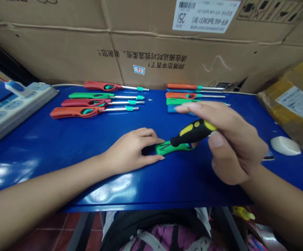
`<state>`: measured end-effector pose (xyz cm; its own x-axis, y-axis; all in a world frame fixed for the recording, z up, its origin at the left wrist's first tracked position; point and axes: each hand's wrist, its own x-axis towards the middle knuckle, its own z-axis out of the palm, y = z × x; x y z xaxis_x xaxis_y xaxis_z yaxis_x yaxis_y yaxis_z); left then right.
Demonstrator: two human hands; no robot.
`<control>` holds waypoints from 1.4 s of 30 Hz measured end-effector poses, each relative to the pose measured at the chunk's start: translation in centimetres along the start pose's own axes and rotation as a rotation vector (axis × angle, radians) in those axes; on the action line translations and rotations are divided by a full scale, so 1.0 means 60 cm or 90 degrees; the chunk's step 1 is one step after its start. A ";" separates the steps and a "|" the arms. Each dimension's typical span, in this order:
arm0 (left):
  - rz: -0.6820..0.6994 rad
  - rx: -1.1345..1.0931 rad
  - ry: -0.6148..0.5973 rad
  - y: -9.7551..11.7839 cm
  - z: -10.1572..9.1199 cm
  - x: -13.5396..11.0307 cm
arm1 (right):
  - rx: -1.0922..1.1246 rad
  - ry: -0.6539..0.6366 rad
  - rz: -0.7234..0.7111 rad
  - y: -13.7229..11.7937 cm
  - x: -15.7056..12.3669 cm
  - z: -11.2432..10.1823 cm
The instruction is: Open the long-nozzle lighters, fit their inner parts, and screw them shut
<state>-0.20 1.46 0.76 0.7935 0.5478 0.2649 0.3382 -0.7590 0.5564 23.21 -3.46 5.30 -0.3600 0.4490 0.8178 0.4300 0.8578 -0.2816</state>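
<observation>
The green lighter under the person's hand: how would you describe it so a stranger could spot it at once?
On the blue table, before a cardboard carton, long-nosed plastic lighters lie in two groups along the far side. Nearer the person, one green plastic lighter sits under the left hand, the only one with a black-and-yellow screwdriver, in the right hand, held over it.

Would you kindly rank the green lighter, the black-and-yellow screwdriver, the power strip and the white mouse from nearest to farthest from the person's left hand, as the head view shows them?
1. The green lighter: under the left hand.
2. The black-and-yellow screwdriver: just right of that hand.
3. The power strip: far left.
4. The white mouse: far right.
</observation>
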 end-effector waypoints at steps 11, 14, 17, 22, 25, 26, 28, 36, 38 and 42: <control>0.001 0.004 0.003 -0.004 0.003 -0.003 | -0.124 0.001 -0.099 0.005 0.003 -0.009; 0.000 0.003 0.007 -0.003 0.003 -0.002 | -0.078 -0.017 -0.053 0.007 0.000 -0.005; 0.001 0.003 0.011 -0.002 0.002 -0.002 | -0.040 -0.029 -0.025 0.006 0.005 -0.003; -0.009 -0.002 -0.003 -0.002 0.002 -0.001 | -0.090 -0.003 -0.056 0.003 0.009 -0.002; -0.007 -0.002 -0.003 -0.002 0.002 -0.001 | -0.079 -0.001 -0.005 0.000 0.001 -0.004; -0.005 -0.003 -0.001 -0.002 0.002 -0.001 | -0.060 -0.020 0.024 0.000 -0.001 -0.005; -0.002 -0.002 0.004 -0.002 0.002 -0.002 | -0.013 -0.052 0.058 0.000 -0.003 -0.007; -0.004 -0.001 -0.002 -0.002 0.002 -0.002 | -0.079 -0.009 0.043 -0.001 -0.003 -0.005; -0.003 0.001 0.000 -0.002 0.002 -0.002 | -0.013 -0.048 0.095 -0.004 -0.009 -0.003; 0.000 0.004 0.006 -0.002 0.002 -0.002 | 0.050 -0.073 0.087 -0.007 -0.009 -0.002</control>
<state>-0.27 1.43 0.58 0.7886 0.5513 0.2723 0.3417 -0.7611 0.5513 23.31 -4.09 5.01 -0.3963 0.5847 0.7079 0.4175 0.8014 -0.4283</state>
